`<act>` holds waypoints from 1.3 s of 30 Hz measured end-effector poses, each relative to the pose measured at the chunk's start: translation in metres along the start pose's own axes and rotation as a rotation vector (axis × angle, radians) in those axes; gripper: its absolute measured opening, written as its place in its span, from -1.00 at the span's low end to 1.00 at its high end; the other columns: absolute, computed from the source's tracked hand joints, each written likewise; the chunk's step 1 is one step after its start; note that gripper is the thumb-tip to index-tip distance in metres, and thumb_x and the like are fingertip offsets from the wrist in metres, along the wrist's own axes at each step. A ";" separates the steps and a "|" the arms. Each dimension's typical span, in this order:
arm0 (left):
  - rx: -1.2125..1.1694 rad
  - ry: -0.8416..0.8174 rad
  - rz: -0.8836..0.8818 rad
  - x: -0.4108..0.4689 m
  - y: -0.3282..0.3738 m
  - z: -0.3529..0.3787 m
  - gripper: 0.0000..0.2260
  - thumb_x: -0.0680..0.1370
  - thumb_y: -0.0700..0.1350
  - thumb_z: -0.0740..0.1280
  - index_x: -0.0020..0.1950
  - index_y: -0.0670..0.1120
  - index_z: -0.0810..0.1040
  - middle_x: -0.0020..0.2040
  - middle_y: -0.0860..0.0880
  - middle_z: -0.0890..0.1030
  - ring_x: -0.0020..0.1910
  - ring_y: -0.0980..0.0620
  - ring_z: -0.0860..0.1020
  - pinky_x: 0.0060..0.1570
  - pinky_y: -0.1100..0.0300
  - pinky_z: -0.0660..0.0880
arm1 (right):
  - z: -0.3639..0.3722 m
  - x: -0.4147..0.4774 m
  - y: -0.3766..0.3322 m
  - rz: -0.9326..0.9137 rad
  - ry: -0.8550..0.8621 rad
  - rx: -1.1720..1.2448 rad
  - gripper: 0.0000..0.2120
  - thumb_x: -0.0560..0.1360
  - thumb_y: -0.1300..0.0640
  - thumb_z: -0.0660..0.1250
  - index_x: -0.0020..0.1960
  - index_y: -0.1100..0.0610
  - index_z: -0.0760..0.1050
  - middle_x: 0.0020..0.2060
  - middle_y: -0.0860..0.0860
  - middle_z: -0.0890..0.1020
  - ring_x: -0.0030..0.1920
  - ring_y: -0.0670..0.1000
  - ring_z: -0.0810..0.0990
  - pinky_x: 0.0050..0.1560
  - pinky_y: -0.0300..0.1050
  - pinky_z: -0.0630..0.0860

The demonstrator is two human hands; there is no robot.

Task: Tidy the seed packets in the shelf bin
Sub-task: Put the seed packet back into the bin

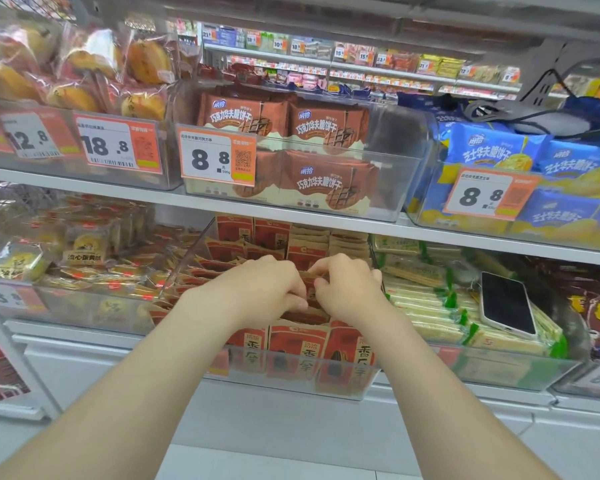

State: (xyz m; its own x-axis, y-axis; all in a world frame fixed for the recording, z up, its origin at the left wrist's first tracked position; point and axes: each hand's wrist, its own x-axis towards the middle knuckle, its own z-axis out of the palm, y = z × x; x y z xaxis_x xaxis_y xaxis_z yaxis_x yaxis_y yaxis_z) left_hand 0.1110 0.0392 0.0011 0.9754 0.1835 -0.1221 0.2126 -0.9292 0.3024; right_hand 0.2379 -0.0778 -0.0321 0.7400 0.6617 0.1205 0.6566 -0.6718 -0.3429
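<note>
Seed packets [300, 341] are in the clear bin [278, 381] on the lower shelf, dead centre, red-and-tan ones standing in rows front to back. We've got both hands in the middle of it: left hand [267, 292] and right hand [349, 289] nearly touching, fingers curled down and pinching a packet or two between them. Room is tight. The shelf [326, 225] above hangs low over the back rows, and the bin's slanted left wall and its right wall hem the packets in, so the only open way is up and toward us over the front lip. Left neighbour is a pastry bin [84, 306]. The right one holds green-edged packs [426, 306] with a phone [506, 306] lying on top, near our right wrist but apart. What we can't see: the packets right under our hands, how many we're actually holding, and the tops of the back rows, cut off by the shelf. Front labels are blurry behind the bin wall.
</note>
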 end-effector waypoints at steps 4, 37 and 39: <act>0.190 -0.018 0.012 0.004 0.007 0.010 -0.81 0.72 -0.12 0.21 0.05 -0.01 0.62 -0.16 0.02 0.54 -0.21 0.01 0.53 -0.19 0.07 0.48 | 0.002 0.005 0.001 0.036 -0.076 0.058 -0.64 0.65 0.09 0.25 0.34 -0.21 0.62 0.26 0.04 0.68 0.41 0.26 0.36 0.30 0.10 0.22; -0.054 0.151 0.040 -0.017 -0.024 0.030 -0.66 0.73 0.19 0.13 -0.16 0.08 0.47 -0.22 0.05 0.57 -0.26 0.08 0.49 -0.18 0.03 0.42 | 0.011 0.025 -0.042 0.011 0.122 -0.266 -0.77 0.57 0.20 0.43 0.21 0.05 0.64 0.13 0.09 0.70 0.29 0.21 0.58 0.36 0.13 0.40; -0.049 0.176 0.033 -0.017 -0.024 0.030 -0.63 0.73 0.21 0.14 -0.15 0.04 0.50 -0.22 0.03 0.58 -0.25 0.05 0.52 -0.19 0.03 0.47 | 0.008 0.022 -0.039 -0.052 0.160 -0.312 -0.79 0.59 0.21 0.44 0.21 0.05 0.66 0.10 0.09 0.71 0.23 0.20 0.62 0.26 0.09 0.48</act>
State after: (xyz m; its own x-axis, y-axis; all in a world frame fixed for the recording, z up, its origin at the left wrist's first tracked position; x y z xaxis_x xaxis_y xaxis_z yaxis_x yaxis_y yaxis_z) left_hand 0.0875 0.0482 -0.0327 0.9760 0.2106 0.0550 0.1787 -0.9197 0.3496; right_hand 0.2274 -0.0349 -0.0233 0.7017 0.6536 0.2835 0.6886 -0.7243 -0.0344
